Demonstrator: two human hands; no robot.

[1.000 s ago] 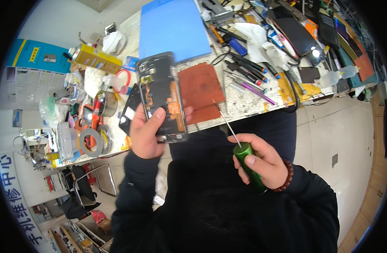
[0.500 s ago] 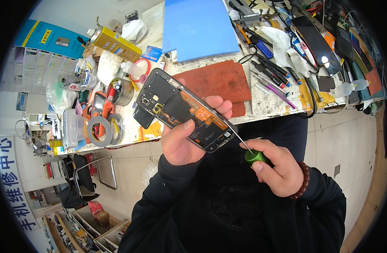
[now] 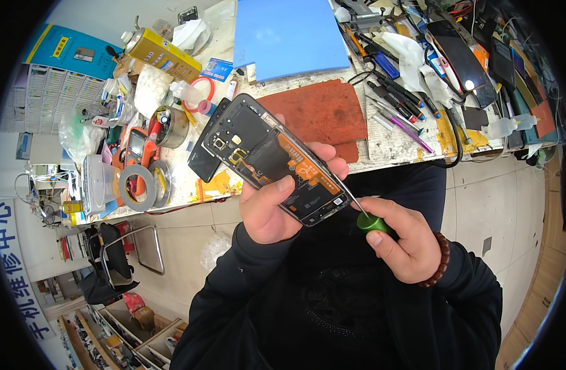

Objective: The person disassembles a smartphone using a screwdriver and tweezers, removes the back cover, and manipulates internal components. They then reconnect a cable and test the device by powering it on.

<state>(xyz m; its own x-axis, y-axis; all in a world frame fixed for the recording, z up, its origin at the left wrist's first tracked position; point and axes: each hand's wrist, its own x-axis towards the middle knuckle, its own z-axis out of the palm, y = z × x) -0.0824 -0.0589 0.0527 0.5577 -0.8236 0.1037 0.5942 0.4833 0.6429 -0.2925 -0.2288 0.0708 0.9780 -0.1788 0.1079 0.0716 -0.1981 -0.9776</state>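
Observation:
An opened smartphone (image 3: pixel 241 127) with its back cover off is tilted in my left hand (image 3: pixel 267 213). Its inside shows a black frame, a dark battery area and an orange flex cable. My left thumb presses on the inner face, and the fingertips wrap round the far edge. In my right hand (image 3: pixel 412 246), a screwdriver (image 3: pixel 371 224) with a round green handle is pinched between thumb and fingers. Its thin metal shaft lies against the phone's lower right edge; where exactly the tip ends I cannot tell.
Behind the phone lie a reddish-brown pad (image 3: pixel 323 111), a blue mat (image 3: pixel 289 40) and another dark phone (image 3: pixel 206 157). Several pens and screwdrivers (image 3: pixel 397 98) crowd the right side. Tape rolls (image 3: pixel 138 190), a metal cup (image 3: pixel 175 129) and a yellow can (image 3: pixel 165 57) stand left.
The phone has shifted slightly right and turned a little, its lower end now closer to my right hand. More of the dark phone behind it shows. Both hands keep their hold.

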